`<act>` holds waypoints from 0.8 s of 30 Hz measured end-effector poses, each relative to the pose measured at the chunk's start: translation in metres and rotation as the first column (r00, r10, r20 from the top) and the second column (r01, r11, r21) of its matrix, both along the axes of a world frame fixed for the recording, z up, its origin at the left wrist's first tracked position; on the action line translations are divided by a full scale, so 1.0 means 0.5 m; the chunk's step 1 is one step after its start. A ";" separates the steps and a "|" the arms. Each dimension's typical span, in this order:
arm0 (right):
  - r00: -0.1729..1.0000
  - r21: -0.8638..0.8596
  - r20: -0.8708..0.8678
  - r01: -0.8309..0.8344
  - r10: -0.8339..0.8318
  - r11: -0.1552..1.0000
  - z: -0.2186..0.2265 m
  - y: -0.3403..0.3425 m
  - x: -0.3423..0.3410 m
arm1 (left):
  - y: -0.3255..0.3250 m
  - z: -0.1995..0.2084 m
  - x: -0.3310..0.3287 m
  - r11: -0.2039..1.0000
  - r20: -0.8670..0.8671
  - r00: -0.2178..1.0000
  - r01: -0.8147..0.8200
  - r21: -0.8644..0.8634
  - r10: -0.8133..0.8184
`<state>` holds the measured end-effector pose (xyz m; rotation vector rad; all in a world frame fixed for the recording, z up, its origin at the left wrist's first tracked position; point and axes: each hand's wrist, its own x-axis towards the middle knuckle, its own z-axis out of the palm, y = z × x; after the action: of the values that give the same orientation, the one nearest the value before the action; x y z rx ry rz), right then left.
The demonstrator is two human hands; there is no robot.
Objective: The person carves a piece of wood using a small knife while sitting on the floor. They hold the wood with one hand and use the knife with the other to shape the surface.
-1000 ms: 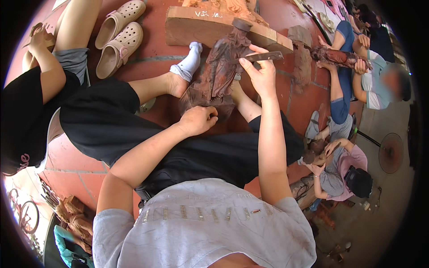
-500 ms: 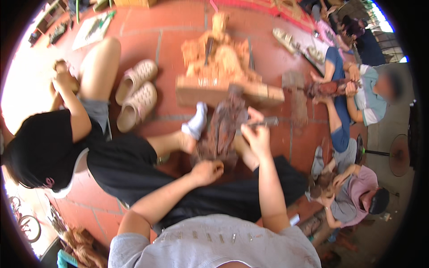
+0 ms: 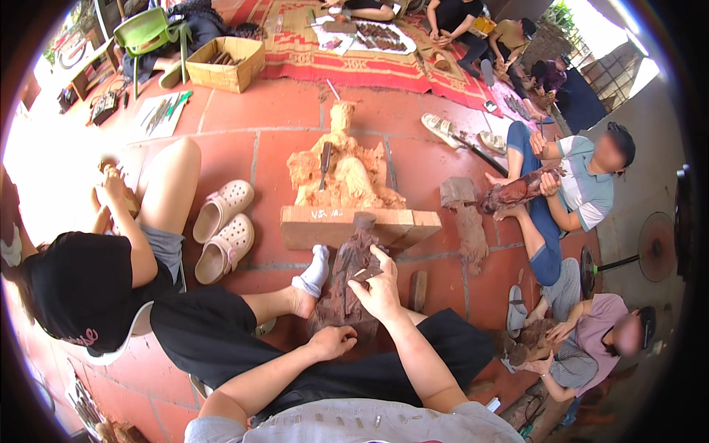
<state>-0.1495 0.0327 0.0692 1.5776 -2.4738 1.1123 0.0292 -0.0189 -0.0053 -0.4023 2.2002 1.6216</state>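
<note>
A dark brown carved wooden figure [image 3: 353,262] stands upright on its base between my legs. My right hand [image 3: 380,292] is over its right side, the index finger stretched toward the upper part. Between thumb and fingers it pinches a small flat brown piece [image 3: 366,275]; its kind is not clear. My left hand [image 3: 331,343] rests low beside the near left edge of the base, fingers loosely curled, with nothing visible in them. Behind the dark figure stands a larger, pale orange wooden carving [image 3: 347,166] on a thick block. A dark-handled chisel [image 3: 325,164] leans against it.
Beige clogs [image 3: 230,240] lie to my left, near a person in a black cap [image 3: 81,295]. At right, two people hold dark carvings [image 3: 517,193]. A wood piece [image 3: 465,229] and a small block [image 3: 419,290] lie on the tiles. Farther off is a wooden box [image 3: 225,66].
My right hand has moved from the figure's right side leftward over its front. The left hand stays by the base. The head view has tilted, showing more of the far floor.
</note>
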 end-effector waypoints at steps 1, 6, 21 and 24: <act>1.000 -0.006 0.026 0.007 -0.006 1.000 -0.001 0.002 -0.009 | 0.001 0.003 0.001 1.000 0.038 0.999 0.004 0.031 -0.005; 0.986 -0.048 0.159 0.064 -0.056 0.997 -0.021 0.003 -0.037 | -0.005 0.014 -0.004 0.998 0.080 0.996 0.028 0.056 -0.033; 1.000 -0.013 0.002 -0.021 0.021 1.000 -0.006 0.004 -0.021 | -0.006 0.005 0.000 0.996 0.077 0.996 0.032 0.077 -0.038; 0.997 0.024 0.079 -0.027 0.025 0.999 0.001 -0.001 -0.051 | -0.001 0.010 -0.004 0.996 0.083 0.995 0.049 0.079 -0.056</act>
<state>-0.1748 0.0324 0.0697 1.6072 -2.5329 1.1736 0.0272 -0.0196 -0.0001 -0.3812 2.0624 1.6244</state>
